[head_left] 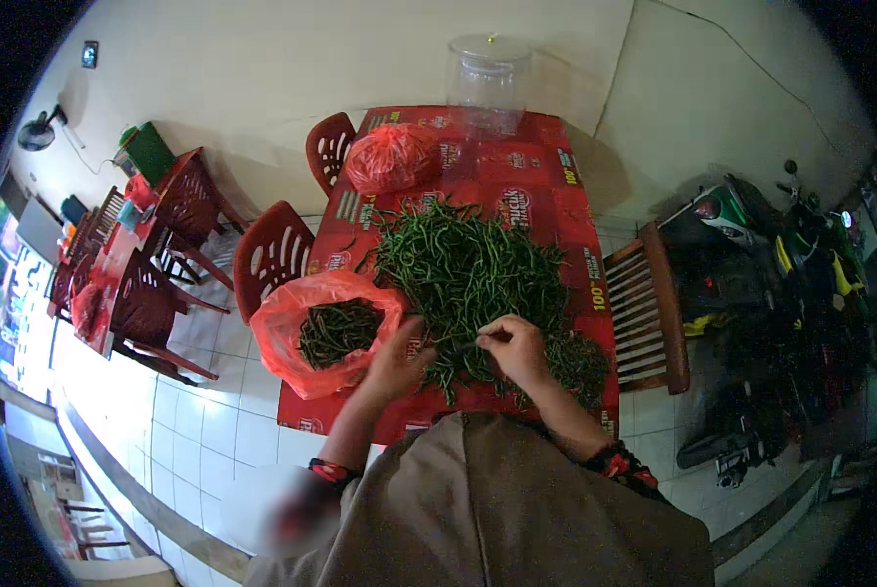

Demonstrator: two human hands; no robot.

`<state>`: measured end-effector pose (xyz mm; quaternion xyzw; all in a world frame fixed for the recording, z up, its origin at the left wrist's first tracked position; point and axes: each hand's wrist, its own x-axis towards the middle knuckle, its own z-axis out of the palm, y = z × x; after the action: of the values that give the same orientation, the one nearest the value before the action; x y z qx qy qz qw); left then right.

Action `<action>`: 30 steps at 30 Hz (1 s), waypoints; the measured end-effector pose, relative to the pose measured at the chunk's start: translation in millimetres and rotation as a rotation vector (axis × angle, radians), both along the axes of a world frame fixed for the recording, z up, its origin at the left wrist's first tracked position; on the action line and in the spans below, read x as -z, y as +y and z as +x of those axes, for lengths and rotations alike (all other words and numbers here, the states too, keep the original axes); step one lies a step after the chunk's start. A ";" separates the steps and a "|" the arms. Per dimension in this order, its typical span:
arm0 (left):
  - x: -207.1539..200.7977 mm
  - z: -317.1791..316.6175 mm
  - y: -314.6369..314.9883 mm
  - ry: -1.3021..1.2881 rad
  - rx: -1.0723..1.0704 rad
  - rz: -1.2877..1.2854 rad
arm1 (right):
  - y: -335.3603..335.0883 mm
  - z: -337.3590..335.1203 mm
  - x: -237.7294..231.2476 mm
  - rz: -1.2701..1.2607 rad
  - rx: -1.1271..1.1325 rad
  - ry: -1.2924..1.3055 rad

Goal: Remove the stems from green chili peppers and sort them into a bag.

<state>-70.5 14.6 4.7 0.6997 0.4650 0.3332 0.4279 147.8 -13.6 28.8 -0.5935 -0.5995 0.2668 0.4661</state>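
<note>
A large heap of long, thin green chilies [468,259] is spread over the middle of the red-covered table [517,161]. My right hand [518,350] is closed in a pinch at the near edge of the heap, on what looks like one slim green chili. Close by on the left, my left hand [399,364] is slightly blurred, its fingers apart and nothing plainly in them. It is beside an open orange-red plastic bag [277,328] that holds darker green chilies [338,333]. Thin green scraps, perhaps stems, form a smaller pile [577,367] right of my right hand.
A full, closed red plastic bag [391,157] and a clear lidded container [489,83] stand toward the table's far end. Red chairs [270,249] line the left side; a wooden slatted bench [644,318] flanks the right. Motorbikes [751,254] are parked beyond it.
</note>
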 end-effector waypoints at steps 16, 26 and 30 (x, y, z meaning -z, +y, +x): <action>-13.7 53.9 -37.6 0.153 0.355 -0.299 | -48.8 2.8 38.1 -0.305 -0.111 0.500; 8.8 35.0 -41.5 0.126 0.499 0.160 | -24.5 13.0 43.3 -0.788 -0.481 0.649; 4.8 24.0 -44.2 0.003 0.539 0.123 | -20.3 6.9 38.8 -0.666 -0.617 0.284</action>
<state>-46.4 -29.6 -0.1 0.8234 0.2416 0.2336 0.4572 154.7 -33.9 -10.0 -0.4624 -0.5601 0.6489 0.2267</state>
